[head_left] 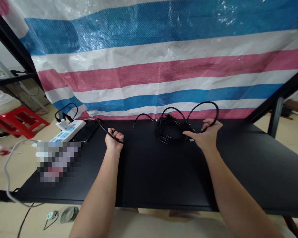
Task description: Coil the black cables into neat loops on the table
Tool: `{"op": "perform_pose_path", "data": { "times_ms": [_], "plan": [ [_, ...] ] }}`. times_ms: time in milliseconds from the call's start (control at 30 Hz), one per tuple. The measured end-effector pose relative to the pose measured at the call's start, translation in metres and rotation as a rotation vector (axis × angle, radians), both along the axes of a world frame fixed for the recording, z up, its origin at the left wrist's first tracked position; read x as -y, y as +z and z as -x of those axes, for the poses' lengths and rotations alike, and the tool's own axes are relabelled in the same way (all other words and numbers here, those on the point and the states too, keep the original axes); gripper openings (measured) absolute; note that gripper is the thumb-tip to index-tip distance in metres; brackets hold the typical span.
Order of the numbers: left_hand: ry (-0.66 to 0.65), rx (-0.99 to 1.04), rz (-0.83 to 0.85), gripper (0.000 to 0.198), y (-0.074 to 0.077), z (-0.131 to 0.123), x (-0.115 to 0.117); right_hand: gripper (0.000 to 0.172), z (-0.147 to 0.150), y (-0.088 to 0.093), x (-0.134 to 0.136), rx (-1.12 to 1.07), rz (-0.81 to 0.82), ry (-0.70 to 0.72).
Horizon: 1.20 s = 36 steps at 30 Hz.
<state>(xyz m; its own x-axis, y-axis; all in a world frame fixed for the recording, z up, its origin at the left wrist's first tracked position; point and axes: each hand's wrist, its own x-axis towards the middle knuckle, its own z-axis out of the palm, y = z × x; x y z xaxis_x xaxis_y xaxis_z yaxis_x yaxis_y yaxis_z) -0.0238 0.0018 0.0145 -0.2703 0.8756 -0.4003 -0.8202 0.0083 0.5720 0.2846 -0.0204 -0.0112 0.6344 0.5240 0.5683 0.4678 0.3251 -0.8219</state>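
The left hand (114,140) grips a black cable (106,132) in curled fingers; its loose coil (171,130) lies on the desk (164,178) just beside the right hand (205,135), fingers spread open.

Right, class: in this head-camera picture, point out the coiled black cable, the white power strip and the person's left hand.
Coiled black cable (170,130), head view, on the bundled loops.
White power strip (74,127), head view, on its top face.
Left hand (114,140), head view, on the back of the hand.
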Motion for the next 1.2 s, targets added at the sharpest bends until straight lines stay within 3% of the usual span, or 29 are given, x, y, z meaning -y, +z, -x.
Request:
{"op": "perform_pose_path", "data": {
  "times_ms": [67, 167, 267, 400, 500, 700, 767, 867, 1033, 1200],
  "plan": [
    [-0.050, -0.005, -0.022, 0.034, 0.000, -0.004, 0.001, 0.076, 0.008, -0.001, -0.001, 0.069, 0.090, -0.079],
    [-0.072, -0.017, -0.049, 0.034, -0.001, -0.008, 0.000, 0.060, 0.012, 0.000, -0.003, -0.055, 0.089, -0.127],
    [-0.067, -0.015, -0.074, 0.034, 0.000, -0.011, 0.001, 0.045, 0.008, 0.002, -0.006, -0.239, 0.009, -0.018],
    [-0.150, -0.017, -0.132, 0.034, 0.001, -0.018, 0.005, 0.046, 0.006, 0.003, -0.008, -0.374, -0.009, 0.208],
    [-0.225, -0.025, -0.167, 0.034, 0.003, -0.027, 0.009, 0.046, 0.016, 0.000, -0.006, -0.291, 0.024, 0.258],
    [-0.349, -0.039, -0.167, 0.035, 0.003, -0.045, 0.018, 0.049, 0.046, -0.002, 0.000, 0.064, 0.186, 0.167],
    [-0.366, -0.053, -0.180, 0.034, 0.002, -0.046, 0.018, 0.043, 0.049, -0.001, -0.001, 0.055, 0.212, 0.115],
    [-0.345, -0.078, -0.184, 0.034, -0.001, -0.046, 0.016, 0.039, 0.047, 0.003, -0.005, -0.132, 0.196, 0.137],
    [-0.261, -0.154, -0.146, 0.034, -0.009, -0.051, 0.013, 0.057, 0.047, 0.010, -0.008, -0.583, 0.118, 0.529],
    [-0.286, -0.211, -0.130, 0.022, -0.014, -0.071, 0.021, 0.072, 0.064, 0.014, 0.005, -0.727, 0.178, 0.994]
  ]
}}
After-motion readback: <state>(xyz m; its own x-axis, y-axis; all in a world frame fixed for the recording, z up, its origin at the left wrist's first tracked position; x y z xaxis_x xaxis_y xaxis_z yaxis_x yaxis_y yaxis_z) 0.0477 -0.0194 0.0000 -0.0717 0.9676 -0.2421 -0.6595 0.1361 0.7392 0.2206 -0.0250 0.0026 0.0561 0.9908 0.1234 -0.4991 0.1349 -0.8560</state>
